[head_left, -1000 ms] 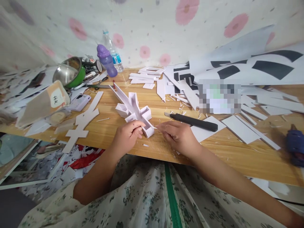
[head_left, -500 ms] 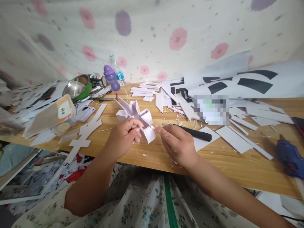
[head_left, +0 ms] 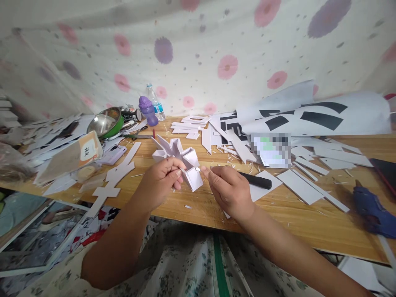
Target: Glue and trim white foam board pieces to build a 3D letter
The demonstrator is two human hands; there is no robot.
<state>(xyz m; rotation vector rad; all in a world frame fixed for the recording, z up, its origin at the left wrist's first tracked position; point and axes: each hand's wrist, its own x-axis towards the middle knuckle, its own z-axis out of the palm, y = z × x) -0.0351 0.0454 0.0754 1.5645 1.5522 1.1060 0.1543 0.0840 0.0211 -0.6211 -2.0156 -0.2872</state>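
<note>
My left hand [head_left: 167, 175] pinches the near edge of a white star-like model of folded board [head_left: 192, 180], which has several open, box-shaped arms. My right hand [head_left: 230, 187] is closed just to the right of it, thumb and forefinger together. A small white sliver [head_left: 198, 168] shows between those fingertips and the model's edge; whether it is loose or attached I cannot tell. Behind my right hand lies a black-handled tool [head_left: 258, 180], partly over a white sheet, its front end hidden by the hand.
White board strips [head_left: 305, 187] and shavings are scattered on the wooden table [head_left: 198, 210]. A blue glue gun [head_left: 371, 208] lies at the right. A phone [head_left: 274, 152], a purple bottle [head_left: 148, 111], a water bottle [head_left: 157, 105] and a green pan [head_left: 108, 122] stand or lie farther back.
The camera view has shifted, so the table things sit slightly lower in the picture. Both hands stay at the model in nearly the same pose.
</note>
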